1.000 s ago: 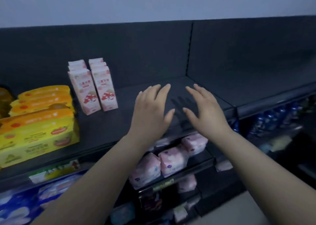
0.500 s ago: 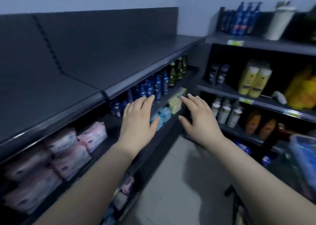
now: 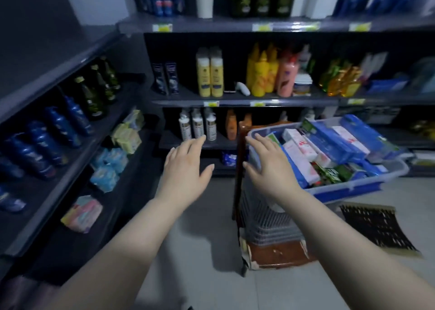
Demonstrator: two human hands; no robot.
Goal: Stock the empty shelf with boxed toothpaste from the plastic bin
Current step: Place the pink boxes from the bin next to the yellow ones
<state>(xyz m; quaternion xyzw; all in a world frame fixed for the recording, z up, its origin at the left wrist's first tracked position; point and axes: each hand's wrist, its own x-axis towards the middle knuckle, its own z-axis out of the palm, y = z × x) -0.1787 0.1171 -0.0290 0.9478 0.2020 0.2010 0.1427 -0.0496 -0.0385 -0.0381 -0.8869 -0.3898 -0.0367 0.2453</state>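
View from your head camera. Since half a second ago the view has swung right: the empty shelf [image 3: 61,74], then filling the left half, now shows only as a dark matte edge at the upper left, and the plastic bin [image 3: 348,189], then cut off at the right edge, now sits right of centre. A second ago both hands hovered over that shelf; now your left hand [image 3: 186,168] hangs above the pale tiled floor [image 3: 211,274], and your right hand [image 3: 268,168] lies in front of the bin's near left corner, contact not discernible. Each grip is apart, fingers straight and spread, holding nothing, as before. The bin is translucent, rectangular, with a blue lower rim, and rests on a grey ribbed crate [image 3: 266,220]. The boxed toothpaste [image 3: 329,142] lies inside it, piled loosely: long cardboard cartons in blue, white with red print, and green. On the left shelving stand glossy blue bottles [image 3: 47,142]; on the far shelving, yellow bottles [image 3: 209,74]. A dark perforated mat [image 3: 376,229] lies on the floor at the right
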